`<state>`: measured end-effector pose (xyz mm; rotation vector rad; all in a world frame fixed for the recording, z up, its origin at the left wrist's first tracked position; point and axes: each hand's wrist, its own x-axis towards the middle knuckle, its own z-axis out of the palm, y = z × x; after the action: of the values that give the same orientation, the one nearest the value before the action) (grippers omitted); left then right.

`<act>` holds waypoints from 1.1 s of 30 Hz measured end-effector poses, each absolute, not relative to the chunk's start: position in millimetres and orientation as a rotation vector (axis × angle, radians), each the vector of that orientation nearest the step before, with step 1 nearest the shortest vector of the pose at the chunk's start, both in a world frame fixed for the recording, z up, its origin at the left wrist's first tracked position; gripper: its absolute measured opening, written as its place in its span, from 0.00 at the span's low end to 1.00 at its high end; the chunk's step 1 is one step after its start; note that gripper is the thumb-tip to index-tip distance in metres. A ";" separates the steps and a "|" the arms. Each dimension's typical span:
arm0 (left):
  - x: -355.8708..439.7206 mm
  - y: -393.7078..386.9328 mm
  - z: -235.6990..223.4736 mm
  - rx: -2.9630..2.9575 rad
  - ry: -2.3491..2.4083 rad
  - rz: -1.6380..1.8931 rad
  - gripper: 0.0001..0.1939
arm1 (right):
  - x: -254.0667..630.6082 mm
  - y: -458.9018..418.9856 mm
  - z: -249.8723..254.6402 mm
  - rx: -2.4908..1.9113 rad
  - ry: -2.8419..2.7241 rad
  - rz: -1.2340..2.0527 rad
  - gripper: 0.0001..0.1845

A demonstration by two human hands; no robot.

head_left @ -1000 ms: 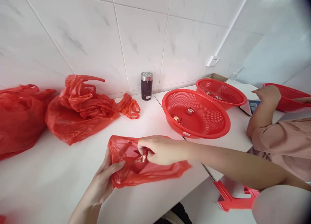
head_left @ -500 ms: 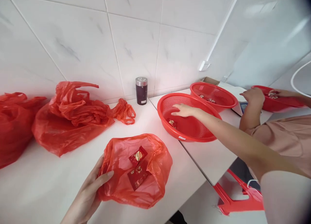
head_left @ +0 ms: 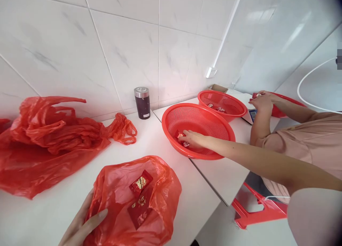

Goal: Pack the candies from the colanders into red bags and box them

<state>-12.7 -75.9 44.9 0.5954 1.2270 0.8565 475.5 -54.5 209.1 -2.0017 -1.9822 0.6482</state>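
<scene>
Open red bag (head_left: pixel 167 207) lies front-left of the larger basket (head_left: pixel 213 123); presumably light, limp, slippery, best taken by its rim, where the left hand (head_left: pixel 80 228) clamps it. Right hand (head_left: pixel 194 139) is inside the basket at wrapped packets (head_left: pixel 179 134); whether gripping, cannot tell. Tumbler (head_left: pixel 143 108) stands left of it.

No wording can be read. Gold marks stand on the flat red packet (head_left: pixel 139 211) and the smaller wrapper (head_left: pixel 141 183) inside the red plastic bag (head_left: pixel 167 183), too small to tell. The dark tumbler (head_left: pixel 142 106) bears a white label (head_left: pixel 146 115) near its base and an emblem (head_left: pixel 141 89) on its lid (head_left: pixel 142 94), both illegible.
</scene>
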 end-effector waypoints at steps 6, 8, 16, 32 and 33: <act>-11.5 -76.7 51.7 0.602 1.200 0.863 0.46 | 399.9 -20.5 165.2 -1.859 -2.011 0.720 0.14; -8.5 -78.9 57.4 0.593 1.196 0.873 0.44 | 375.5 -13.6 168.2 -1.781 -1.986 0.750 0.13; 4.9 -85.2 76.9 0.721 1.043 0.902 0.41 | 250.0 -64.1 151.3 -1.024 -2.201 1.203 0.18; -60.0 -98.3 74.3 1.416 1.610 0.698 0.15 | 282.0 -90.4 165.4 -1.317 -2.990 0.636 0.09; -63.2 -98.0 81.6 1.367 1.563 0.803 0.13 | 286.2 -88.2 170.9 -1.285 -2.918 0.593 0.10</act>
<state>-63.2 -98.0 81.6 1.3666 1.5632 0.8031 286.2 -88.2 170.9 -1.2853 -2.9182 0.5928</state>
